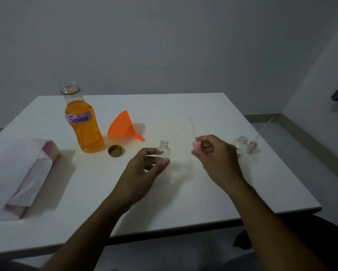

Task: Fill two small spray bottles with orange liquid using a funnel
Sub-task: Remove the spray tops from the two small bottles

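Note:
A small clear spray bottle (165, 148) stands uncapped at the table's middle, and my left hand (146, 169) curls round its lower part. My right hand (215, 155) pinches a pink spray head (196, 144) whose thin dip tube points up and away. A second clear small bottle (241, 143) stands uncapped just behind my right hand, with its pink spray head (252, 146) and tube lying beside it. The big bottle of orange liquid (85, 126), labelled "Spray", stands open at the left. The orange funnel (123, 127) lies on its side next to it.
A gold cap (115, 151) lies in front of the big bottle. A white and pink box (21, 177) rests near the left edge of the white table (183, 202). The table's right edge runs close to the second bottle.

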A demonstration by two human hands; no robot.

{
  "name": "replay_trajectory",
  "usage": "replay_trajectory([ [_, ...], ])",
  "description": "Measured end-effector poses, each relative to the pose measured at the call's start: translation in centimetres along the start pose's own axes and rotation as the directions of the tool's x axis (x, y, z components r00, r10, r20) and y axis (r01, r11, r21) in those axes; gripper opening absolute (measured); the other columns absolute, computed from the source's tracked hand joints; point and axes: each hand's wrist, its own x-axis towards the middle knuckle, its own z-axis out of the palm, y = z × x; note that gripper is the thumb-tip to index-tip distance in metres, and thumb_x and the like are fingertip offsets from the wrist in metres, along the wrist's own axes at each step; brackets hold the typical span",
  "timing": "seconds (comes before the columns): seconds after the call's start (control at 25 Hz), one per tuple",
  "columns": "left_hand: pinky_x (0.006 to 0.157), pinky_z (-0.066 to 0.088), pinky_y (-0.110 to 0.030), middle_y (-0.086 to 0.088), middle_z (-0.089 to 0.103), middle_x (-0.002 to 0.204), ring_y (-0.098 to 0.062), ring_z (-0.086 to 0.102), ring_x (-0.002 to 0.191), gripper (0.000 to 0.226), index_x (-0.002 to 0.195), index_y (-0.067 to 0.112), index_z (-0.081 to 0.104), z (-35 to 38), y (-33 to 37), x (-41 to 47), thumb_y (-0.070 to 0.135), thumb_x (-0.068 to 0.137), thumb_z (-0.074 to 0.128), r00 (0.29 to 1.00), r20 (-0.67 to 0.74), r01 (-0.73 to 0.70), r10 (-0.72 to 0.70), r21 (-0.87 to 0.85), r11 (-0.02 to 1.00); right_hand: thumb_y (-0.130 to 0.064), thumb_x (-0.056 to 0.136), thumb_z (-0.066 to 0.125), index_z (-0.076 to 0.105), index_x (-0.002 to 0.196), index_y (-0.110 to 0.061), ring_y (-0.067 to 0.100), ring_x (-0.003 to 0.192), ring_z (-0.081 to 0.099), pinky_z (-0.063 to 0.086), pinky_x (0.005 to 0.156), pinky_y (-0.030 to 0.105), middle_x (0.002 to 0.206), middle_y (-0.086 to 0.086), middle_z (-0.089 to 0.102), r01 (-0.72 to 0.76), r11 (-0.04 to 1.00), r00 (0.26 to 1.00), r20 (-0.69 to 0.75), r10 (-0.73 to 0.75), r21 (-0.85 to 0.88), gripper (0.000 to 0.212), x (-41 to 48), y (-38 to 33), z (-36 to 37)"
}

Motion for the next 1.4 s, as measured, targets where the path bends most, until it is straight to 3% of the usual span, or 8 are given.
replay_trajectory([
  [0.16, 0.074, 0.050, -0.011, 0.020, 0.064, 0.110, 0.007, 0.062, 0.092, 0.038, 0.115, 0.030, 0.052, 2.7, 0.0, 0.5, 0.046, 0.082, 0.064, 0.998, -0.021, -0.058, 0.060, 0.085, 0.995, -0.029, 0.092, 0.069, 0.070, 0.100, -0.020, -0.002, 0.069, 0.069, 0.054, 0.061, 0.010, 0.085, -0.009, 0.074, -0.029, 0.997, 0.999, 0.017, 0.030, -0.065, 0.012, 0.1, 1.0, 1.3],
  [0.32, 0.077, 0.052, -0.016, 0.021, 0.062, 0.111, 0.008, 0.061, 0.096, 0.036, 0.114, 0.031, 0.051, 4.6, -0.6, 0.8, 0.042, 0.083, 0.066, 0.996, -0.011, -0.089, 0.091, 0.109, 0.990, -0.026, 0.094, 0.066, 0.068, 0.100, -0.018, -0.008, 0.068, 0.062, 0.050, 0.059, 0.005, 0.086, -0.007, 0.073, -0.028, 0.995, 1.000, 0.010, 0.029, -0.094, 0.010, 0.2, 2.0, 1.9],
  [0.6, 0.095, 0.046, -0.036, 0.029, 0.061, 0.109, 0.000, 0.055, 0.110, 0.037, 0.112, 0.045, 0.048, 6.1, -1.7, 1.3, 0.057, 0.080, 0.064, 0.994, -0.040, -0.095, 0.105, 0.204, 0.974, -0.027, 0.090, 0.070, 0.072, 0.099, -0.015, 0.007, 0.067, 0.071, 0.053, 0.059, 0.016, 0.083, 0.000, 0.077, -0.043, 0.992, 0.996, -0.077, 0.034, -0.118, 0.015, 0.5, 3.0, 1.7],
  [0.8, 0.096, 0.047, -0.037, 0.030, 0.061, 0.106, 0.008, 0.056, 0.102, 0.035, 0.111, 0.045, 0.049, 6.4, -1.4, 1.4, 0.054, 0.081, 0.065, 0.990, -0.048, -0.119, 0.132, 0.210, 0.970, -0.035, 0.086, 0.074, 0.072, 0.105, -0.015, 0.008, 0.071, 0.072, 0.055, 0.062, 0.018, 0.088, -0.003, 0.076, -0.056, 0.994, 0.997, -0.048, 0.052, -0.095, 0.028, 0.2, 2.8, 1.3],
  [0.96, 0.093, 0.044, -0.033, 0.035, 0.060, 0.102, 0.013, 0.056, 0.098, 0.032, 0.108, 0.048, 0.050, 6.2, -1.2, 1.2, 0.050, 0.081, 0.066, 0.992, -0.032, -0.110, 0.118, 0.198, 0.974, -0.028, 0.088, 0.073, 0.075, 0.097, -0.011, 0.009, 0.069, 0.072, 0.060, 0.066, 0.031, 0.083, 0.001, 0.078, -0.057, 0.996, 0.995, -0.080, 0.051, -0.066, 0.019, 0.4, 3.2, 1.3],
  [1.12, 0.097, 0.047, -0.039, 0.030, 0.061, 0.106, 0.010, 0.057, 0.098, 0.039, 0.115, 0.041, 0.052, 6.1, -1.1, 1.3, 0.052, 0.081, 0.065, 0.990, -0.035, -0.129, 0.140, 0.227, 0.965, -0.027, 0.085, 0.076, 0.076, 0.093, -0.010, 0.010, 0.069, 0.072, 0.060, 0.068, 0.031, 0.078, 0.001, 0.077, -0.064, 0.994, 0.997, -0.053, 0.059, -0.088, 0.019, 0.7, 3.3, 1.4],
  [1.4, 0.102, 0.041, -0.047, 0.040, 0.054, 0.103, 0.006, 0.054, 0.107, 0.038, 0.115, 0.054, 0.039, 5.8, -1.4, 0.9, 0.057, 0.083, 0.059, 0.989, 0.020, -0.149, 0.150, 0.290, 0.945, -0.025, 0.084, 0.078, 0.074, 0.094, -0.011, 0.011, 0.069, 0.072, 0.060, 0.071, 0.032, 0.079, 0.001, 0.077, -0.089, 0.995, 0.995, -0.051, 0.086, -0.053, 0.017, 0.7, 3.3, 1.8],
])
